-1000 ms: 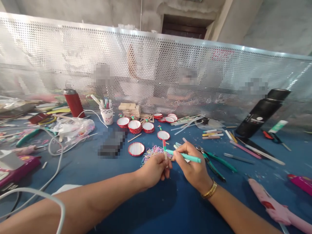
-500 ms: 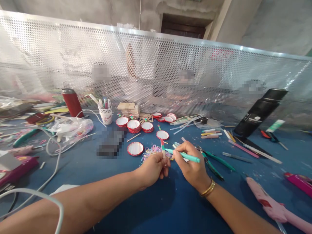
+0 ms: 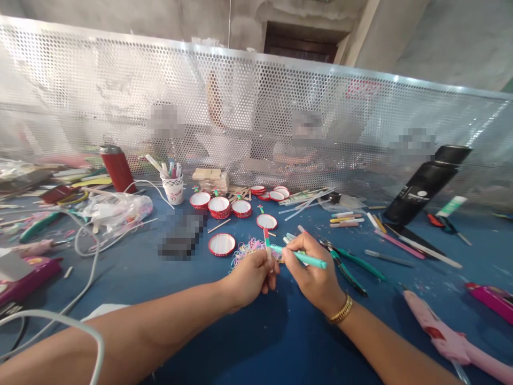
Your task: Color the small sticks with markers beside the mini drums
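My left hand (image 3: pixel 252 274) pinches the lower end of a wooden craft stick (image 3: pixel 266 240), held upright. Its top is coloured red, with a green band below. Closed around a teal marker (image 3: pixel 310 260), my right hand (image 3: pixel 315 270) brings the marker's tip against the stick near the green band. Behind my left hand lies a heap of pastel rubber bands (image 3: pixel 250 250). A round white disc with a red rim (image 3: pixel 222 244) lies flat to the left of the heap, and another red-rimmed disc (image 3: pixel 266 221) sits just beyond the stick.
Stacked red-rimmed discs (image 3: pixel 219 207) stand farther back. A paper cup of pens (image 3: pixel 173 188), a red bottle (image 3: pixel 118 170) and a dark phone (image 3: pixel 182 235) are on the left. To the right lie green-handled pliers (image 3: pixel 352 267), a pink glue gun (image 3: pixel 444 334) and a tilted black bottle (image 3: pixel 425 187).
The marker and my right hand have shifted very slightly along the stick. My left hand keeps the stick in nearly the same place.
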`<state>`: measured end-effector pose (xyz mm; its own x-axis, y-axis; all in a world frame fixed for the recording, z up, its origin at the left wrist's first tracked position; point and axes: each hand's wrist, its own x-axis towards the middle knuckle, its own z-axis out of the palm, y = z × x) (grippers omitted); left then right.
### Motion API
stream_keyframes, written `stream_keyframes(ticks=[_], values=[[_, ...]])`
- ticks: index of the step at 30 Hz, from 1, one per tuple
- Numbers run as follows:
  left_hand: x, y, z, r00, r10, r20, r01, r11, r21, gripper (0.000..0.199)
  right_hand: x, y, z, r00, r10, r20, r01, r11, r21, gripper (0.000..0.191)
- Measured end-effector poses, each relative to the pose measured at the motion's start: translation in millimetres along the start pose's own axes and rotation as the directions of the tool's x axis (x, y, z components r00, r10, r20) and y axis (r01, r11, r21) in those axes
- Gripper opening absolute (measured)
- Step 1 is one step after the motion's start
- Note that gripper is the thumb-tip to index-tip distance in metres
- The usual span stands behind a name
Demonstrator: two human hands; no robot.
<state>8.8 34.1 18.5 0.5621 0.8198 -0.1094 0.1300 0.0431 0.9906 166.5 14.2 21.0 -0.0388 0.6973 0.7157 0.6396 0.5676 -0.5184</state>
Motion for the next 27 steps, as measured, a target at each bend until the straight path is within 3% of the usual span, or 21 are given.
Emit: stream_keyframes(ticks=[4,13,19,27], values=[[1.1,-1.3,0.0,1.0,0.002,-0.006,-0.002,1.0,-0.019,0.02,0.1,1.6,-1.1,0.999,0.008,-0.036,-0.009,1.0,-0.002,0.013],[-1.4,0.4,0.2,1.0,0.003,0.004,-0.003,1.0,0.012,0.02,-0.8,-1.7,1.7,1.0,-0.011,0.027,0.011,1.0,0.014,0.012],[1.1,-2.6,-0.5,1.0,0.008,-0.003,-0.008,1.0,-0.02,0.021,-0.6,0.4,-0.5,0.999,-0.003,-0.032,0.003,1.0,-0.009,0.011],[0.8,-3.5,-0.6,0.999,0.031,0.012,-0.031,1.0,0.004,0.02,-1.5,-1.0,1.4,0.999,-0.024,0.022,0.024,1.0,0.003,0.011]])
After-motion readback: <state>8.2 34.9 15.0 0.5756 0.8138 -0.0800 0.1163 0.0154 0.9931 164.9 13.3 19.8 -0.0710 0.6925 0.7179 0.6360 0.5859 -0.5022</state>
